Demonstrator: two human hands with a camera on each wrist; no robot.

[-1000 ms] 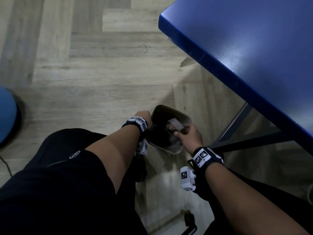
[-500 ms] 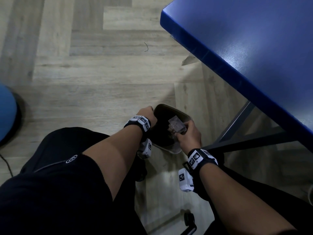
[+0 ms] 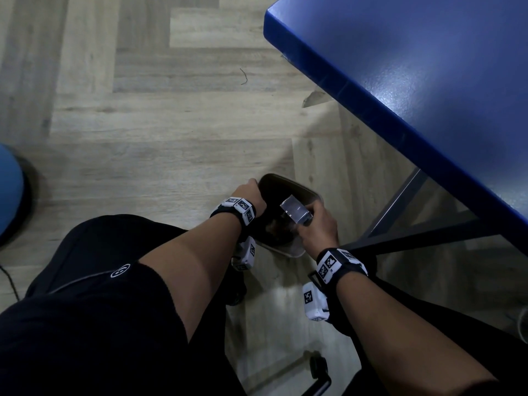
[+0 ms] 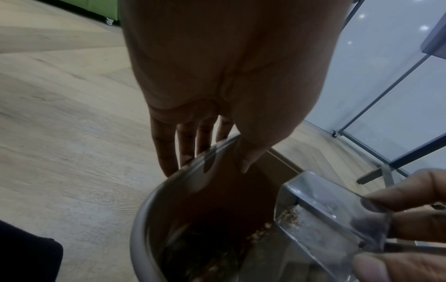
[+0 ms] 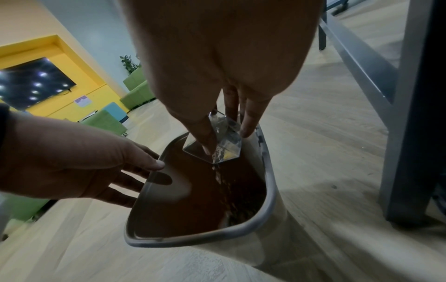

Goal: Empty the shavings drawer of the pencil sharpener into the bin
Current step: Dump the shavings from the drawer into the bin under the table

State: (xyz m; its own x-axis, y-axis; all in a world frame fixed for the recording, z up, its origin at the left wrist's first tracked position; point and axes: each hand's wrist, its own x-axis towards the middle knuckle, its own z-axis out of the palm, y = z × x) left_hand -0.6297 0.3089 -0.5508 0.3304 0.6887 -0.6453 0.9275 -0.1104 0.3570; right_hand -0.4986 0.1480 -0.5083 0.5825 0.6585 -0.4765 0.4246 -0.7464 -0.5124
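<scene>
A small bin with a grey rim stands on the wood floor between my knees. My left hand grips its left rim, thumb inside and fingers outside. My right hand pinches the clear plastic shavings drawer over the bin's mouth. In the right wrist view the drawer is tipped downward, and brown shavings fall from it into the bin. A few shavings cling inside the drawer. The pencil sharpener itself is out of sight.
A blue table overhangs at the right, with its dark metal legs just right of the bin. A blue stool sits at the far left. A chair caster lies near my feet.
My right hand has tipped the drawer further over the bin, and shavings now spill out. My left hand has stayed on the rim.
</scene>
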